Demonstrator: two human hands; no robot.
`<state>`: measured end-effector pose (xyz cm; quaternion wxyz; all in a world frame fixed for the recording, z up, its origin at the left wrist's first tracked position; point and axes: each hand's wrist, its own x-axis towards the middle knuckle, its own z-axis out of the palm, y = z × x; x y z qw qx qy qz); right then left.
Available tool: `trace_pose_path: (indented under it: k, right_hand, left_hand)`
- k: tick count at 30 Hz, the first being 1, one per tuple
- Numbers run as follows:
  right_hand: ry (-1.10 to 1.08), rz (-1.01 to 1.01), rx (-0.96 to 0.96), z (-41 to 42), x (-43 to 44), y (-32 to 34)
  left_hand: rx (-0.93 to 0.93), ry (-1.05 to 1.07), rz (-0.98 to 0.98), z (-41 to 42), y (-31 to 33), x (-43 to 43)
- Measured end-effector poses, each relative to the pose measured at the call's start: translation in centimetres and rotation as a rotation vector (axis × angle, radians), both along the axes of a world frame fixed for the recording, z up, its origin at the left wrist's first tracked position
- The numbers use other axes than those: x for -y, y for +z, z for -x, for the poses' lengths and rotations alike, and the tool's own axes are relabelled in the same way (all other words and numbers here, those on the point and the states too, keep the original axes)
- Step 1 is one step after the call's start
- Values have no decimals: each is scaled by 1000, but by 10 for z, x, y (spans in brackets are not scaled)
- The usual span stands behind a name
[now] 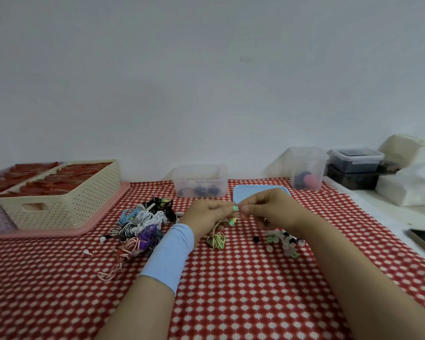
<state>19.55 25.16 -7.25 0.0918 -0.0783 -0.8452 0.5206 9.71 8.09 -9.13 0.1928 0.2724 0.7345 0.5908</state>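
Head view: over the table (231,290), the left hand (211,214) and right hand (265,209) meet fingertip to fingertip, both pinching the green earbud (235,207). Its coiled cable (216,240) lies just below, at 6 o'clock. If the pinch slips, I judge a small part could drop among the loose ear tips (282,241) at 4 o'clock and get lost. The earphone pile (142,224) crowds 9 o'clock and the blue lid (258,192) sits at 12 o'clock; open cloth lies toward the near edge.
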Motion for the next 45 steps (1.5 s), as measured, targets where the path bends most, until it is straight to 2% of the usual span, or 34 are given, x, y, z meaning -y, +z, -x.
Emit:
trace_pose_path:
  k: [4,9,19,35,38,40,43,45]
  right_hand:
    - [-17,83,3,1,2,-2]
    - [-2,309,-22,3,1,-2]
    - [99,494,-13,4,1,-4]
    - [138,472,21,5,-1,-9]
    - [87,503,24,5,-4,-7]
    - [-23,373,17,3,-11,-5]
    - [-91,-210,89,0,-24,-7]
    - [-63,-367,158,-1,-25,-7]
  left_hand:
    - [24,-3,-41,0,-3,1]
    - [33,41,-55,5,-7,-1]
    - [268,-72,-273,-3,-2,-5]
    - [247,-90,-262,-5,-4,-4]
    - [150,-67,-206,-2,-4,-5]
    - [16,-13,-107,1,-5,-6]
    - [-138,23,44,3,-6,-5]
    - [-153,-14,70,0,-7,-5]
